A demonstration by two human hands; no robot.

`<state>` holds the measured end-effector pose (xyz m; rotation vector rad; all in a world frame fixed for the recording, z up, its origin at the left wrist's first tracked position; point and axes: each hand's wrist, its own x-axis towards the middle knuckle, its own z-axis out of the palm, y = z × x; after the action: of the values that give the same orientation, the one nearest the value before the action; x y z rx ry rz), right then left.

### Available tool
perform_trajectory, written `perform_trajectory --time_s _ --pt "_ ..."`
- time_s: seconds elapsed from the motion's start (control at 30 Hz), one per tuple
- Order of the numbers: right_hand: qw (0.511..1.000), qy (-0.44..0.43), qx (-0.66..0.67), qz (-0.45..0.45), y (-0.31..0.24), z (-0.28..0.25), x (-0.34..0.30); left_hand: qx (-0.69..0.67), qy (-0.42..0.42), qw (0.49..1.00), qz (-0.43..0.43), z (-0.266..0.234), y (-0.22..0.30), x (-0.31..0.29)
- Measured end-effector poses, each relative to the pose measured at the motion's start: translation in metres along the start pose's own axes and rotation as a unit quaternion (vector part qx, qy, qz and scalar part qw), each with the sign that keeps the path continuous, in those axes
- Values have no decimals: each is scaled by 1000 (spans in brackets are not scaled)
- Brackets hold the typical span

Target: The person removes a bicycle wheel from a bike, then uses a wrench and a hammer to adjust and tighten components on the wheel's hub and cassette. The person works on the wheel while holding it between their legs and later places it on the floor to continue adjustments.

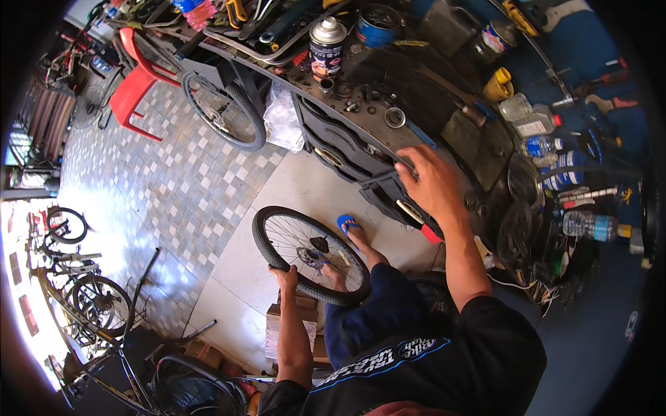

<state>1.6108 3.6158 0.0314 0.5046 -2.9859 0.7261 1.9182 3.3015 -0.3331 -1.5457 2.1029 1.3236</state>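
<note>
My left hand [286, 277] grips the tyre of a small spoked bicycle wheel [277, 243], holding it upright on the floor in front of my knees. My right hand [430, 182] reaches up to the edge of a dark workbench [416, 104], its fingers on a thin tool lying there; whether they have closed on it I cannot tell. Below that hand, a dark drawer [388, 197] stands pulled out. My feet in blue sandals [349, 225] show behind the wheel's spokes.
The bench holds a spray can [327, 47], a blue tin [378, 26], small metal rings and parts. Bottles [548, 147] crowd the right side. Another wheel [223, 111] leans under the bench near a red chair [133, 87]. Bicycles [76, 291] stand at the left, a cardboard box [291, 331] below the wheel.
</note>
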Motion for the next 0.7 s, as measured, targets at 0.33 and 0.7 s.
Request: perform_trajectory --time_s 0.33,0.7 --pt "996 -67 44 46 -6 10 -65 14 -128 990 -51 7 5 5" --pt "996 -19 77 43 8 -21 -66 73 -166 980 -88 -2 68 -23"
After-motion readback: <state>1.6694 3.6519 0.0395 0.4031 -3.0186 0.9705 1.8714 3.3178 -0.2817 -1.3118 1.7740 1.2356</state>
